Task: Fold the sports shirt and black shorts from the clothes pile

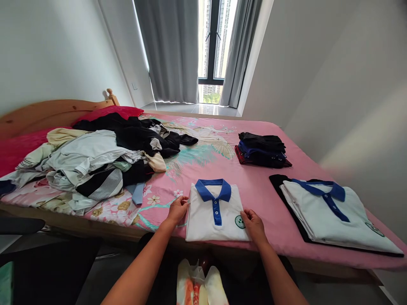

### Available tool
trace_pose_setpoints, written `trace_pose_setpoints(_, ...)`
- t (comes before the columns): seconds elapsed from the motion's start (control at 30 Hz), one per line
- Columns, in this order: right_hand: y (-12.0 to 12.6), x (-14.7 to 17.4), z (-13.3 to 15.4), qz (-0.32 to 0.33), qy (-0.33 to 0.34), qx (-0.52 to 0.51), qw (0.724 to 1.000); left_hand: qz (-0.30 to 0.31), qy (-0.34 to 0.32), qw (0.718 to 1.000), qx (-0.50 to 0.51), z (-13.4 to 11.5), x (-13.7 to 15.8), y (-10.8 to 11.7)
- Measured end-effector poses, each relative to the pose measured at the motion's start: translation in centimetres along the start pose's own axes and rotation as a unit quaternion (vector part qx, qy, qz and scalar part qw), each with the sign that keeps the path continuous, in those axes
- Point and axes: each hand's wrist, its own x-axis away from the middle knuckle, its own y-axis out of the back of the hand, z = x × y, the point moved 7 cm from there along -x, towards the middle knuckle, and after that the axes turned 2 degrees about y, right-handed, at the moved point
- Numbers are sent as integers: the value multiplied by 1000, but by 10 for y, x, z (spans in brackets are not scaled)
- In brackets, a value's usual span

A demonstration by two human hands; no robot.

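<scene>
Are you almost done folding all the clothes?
Not yet. Done: a stack of folded polo shirts and a dark folded stack on the bed. In hand: the left hand and right hand hold the sides of a folded white polo. Left: a big unfolded pile.

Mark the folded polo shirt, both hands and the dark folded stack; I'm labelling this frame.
folded polo shirt (pixel 210 220), head view, white front.
left hand (pixel 178 209), head view, knuckles.
right hand (pixel 253 223), head view, back.
dark folded stack (pixel 262 149), head view, top garment.
</scene>
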Motion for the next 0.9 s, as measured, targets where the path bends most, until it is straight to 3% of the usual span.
trace_pose_setpoints(0.2, -1, 5, -4, -11, 2, -25, 1000, 30, -100, 993, -57, -16, 5, 0)
trace_pose_setpoints(0.53, -1, 10, -6, -25, -4, -60, 998, 53, -198, 970, -128, -28, 12, -3)
trace_pose_setpoints(0.9, 0, 10, -9, -41, 0, -56, 998, 58, -211, 960, -173, -37, 15, -13)
